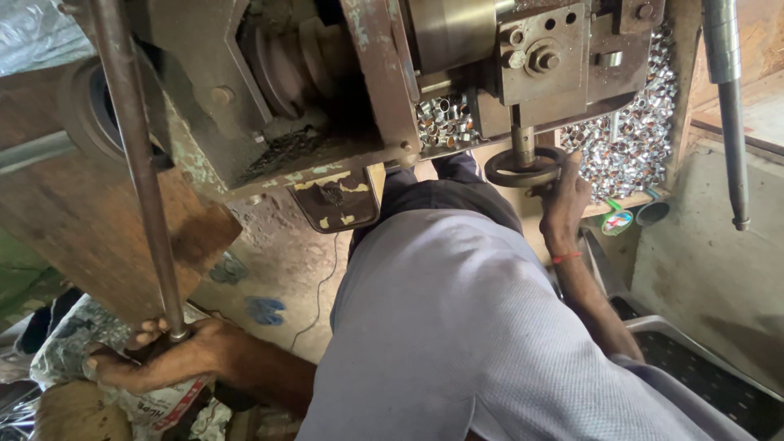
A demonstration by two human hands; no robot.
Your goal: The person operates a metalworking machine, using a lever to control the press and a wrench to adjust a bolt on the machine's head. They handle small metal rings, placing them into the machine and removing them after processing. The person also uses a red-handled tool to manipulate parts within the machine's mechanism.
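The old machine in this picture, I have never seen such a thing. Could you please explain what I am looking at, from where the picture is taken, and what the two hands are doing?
The picture comes from a camera on the person's head, looking down over their own body, so the grey shirt fills the middle. Above it stands a worn, rusty metal machine with pulleys and bolted plates. The left hand grips the lower end of a long metal rod that slants up to the machine. The right hand, with a red thread on the wrist, holds a small round handwheel under the machine. Behind it lies a heap of small shiny metal rings. Below are a printed sack and a concrete floor.
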